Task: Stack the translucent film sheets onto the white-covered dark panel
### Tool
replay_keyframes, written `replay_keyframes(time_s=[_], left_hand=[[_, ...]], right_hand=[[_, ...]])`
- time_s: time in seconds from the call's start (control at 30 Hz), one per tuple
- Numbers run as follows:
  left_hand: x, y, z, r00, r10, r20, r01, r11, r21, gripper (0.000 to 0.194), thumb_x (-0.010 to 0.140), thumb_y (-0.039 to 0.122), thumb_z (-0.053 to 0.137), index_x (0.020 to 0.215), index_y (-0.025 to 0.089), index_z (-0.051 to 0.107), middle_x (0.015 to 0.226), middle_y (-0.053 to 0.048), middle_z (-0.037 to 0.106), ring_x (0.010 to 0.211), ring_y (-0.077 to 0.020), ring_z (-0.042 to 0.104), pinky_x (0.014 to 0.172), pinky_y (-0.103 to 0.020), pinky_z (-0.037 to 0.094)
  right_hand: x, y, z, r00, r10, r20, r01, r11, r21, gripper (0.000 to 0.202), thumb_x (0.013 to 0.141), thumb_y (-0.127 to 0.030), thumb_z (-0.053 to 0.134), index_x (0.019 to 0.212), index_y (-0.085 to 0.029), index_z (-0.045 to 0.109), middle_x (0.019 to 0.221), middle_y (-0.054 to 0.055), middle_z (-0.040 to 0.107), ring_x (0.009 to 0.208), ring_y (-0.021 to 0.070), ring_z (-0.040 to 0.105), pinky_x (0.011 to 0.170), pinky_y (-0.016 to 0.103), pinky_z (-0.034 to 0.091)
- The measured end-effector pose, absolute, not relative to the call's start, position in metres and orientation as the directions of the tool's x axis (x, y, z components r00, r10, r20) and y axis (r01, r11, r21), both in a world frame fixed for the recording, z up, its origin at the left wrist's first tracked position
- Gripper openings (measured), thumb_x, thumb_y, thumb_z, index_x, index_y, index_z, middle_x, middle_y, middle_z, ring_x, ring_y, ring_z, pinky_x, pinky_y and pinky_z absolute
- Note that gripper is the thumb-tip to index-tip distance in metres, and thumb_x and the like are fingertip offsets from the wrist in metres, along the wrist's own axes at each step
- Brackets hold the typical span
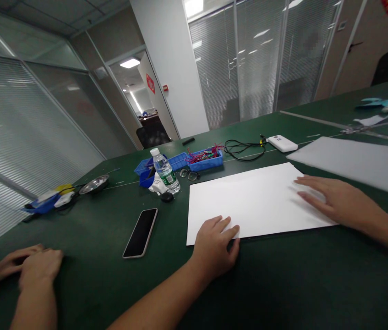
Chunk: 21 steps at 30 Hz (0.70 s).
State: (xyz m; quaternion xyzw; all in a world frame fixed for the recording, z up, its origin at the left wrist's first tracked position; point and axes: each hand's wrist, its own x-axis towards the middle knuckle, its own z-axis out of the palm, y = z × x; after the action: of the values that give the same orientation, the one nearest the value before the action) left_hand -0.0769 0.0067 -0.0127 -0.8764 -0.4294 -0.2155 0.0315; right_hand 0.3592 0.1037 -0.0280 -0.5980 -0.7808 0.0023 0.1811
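Note:
A large white sheet of paper or board [248, 197] lies flat on the dark green table [94, 293] in front of me. My left hand [216, 245] rests at its near edge, fingers spread over the white surface and thumb by the edge. Over the right side of the sheet is my right hand [334, 199], its fingers stretched out and pointing left; whether it presses on the sheet I cannot tell. Neither hand grasps anything.
Left of the sheet are a phone [140, 233], a water bottle [166, 174] and eyeglasses [189, 174]. Behind stand blue trays [205, 162], a black cable [245, 153] and a white power bank [282, 143]. Another person's hands [39, 266] rest at the left. A second sheet [358, 160] lies right.

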Motion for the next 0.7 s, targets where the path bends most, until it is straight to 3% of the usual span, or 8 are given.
replay_keyframes(time_s=[0.07,0.17,0.37,0.7], left_hand=[[-0.077,0.007,-0.013,0.541,0.74,0.399,0.77,-0.627,0.119,0.041,0.107,0.038,0.076,0.146,0.028,0.082,0.151,-0.012,0.08,0.138,-0.0409,0.077,0.115,-0.065,0.065],[-0.078,0.008,-0.012,0.546,0.749,0.376,0.778,-0.619,0.104,0.037,0.11,0.04,0.077,0.145,0.031,0.083,0.155,-0.011,0.078,0.143,-0.0401,0.074,0.121,-0.068,0.06],[-0.077,0.009,-0.012,0.557,0.756,0.344,0.779,-0.619,0.097,0.029,0.113,0.038,0.073,0.137,0.031,0.086,0.152,-0.009,0.08,0.14,-0.0388,0.077,0.121,-0.067,0.06],[-0.079,0.012,-0.016,0.551,0.75,0.365,0.777,-0.621,0.102,0.031,0.11,0.043,0.078,0.138,0.031,0.087,0.151,-0.009,0.08,0.139,-0.0419,0.077,0.11,-0.063,0.068]], right_hand=[[0.372,0.109,-0.026,-0.031,0.964,0.263,0.968,0.094,-0.232,0.088,0.108,-0.079,0.029,0.156,-0.019,0.072,0.145,0.02,0.079,0.122,0.0437,0.077,0.098,0.064,0.064],[0.384,0.115,-0.027,0.125,0.973,0.194,0.968,-0.076,-0.239,0.089,0.106,-0.078,0.031,0.152,-0.017,0.074,0.116,0.022,0.084,0.092,0.0402,0.076,0.075,0.056,0.061],[0.383,0.118,-0.03,0.177,0.978,0.114,0.953,-0.141,-0.269,0.089,0.105,-0.081,0.03,0.148,-0.019,0.076,0.11,0.019,0.083,0.089,0.0373,0.072,0.077,0.052,0.057],[0.383,0.118,-0.03,0.189,0.975,0.119,0.947,-0.149,-0.283,0.087,0.105,-0.079,0.028,0.139,-0.019,0.081,0.11,0.018,0.084,0.091,0.0365,0.073,0.077,0.049,0.056]])
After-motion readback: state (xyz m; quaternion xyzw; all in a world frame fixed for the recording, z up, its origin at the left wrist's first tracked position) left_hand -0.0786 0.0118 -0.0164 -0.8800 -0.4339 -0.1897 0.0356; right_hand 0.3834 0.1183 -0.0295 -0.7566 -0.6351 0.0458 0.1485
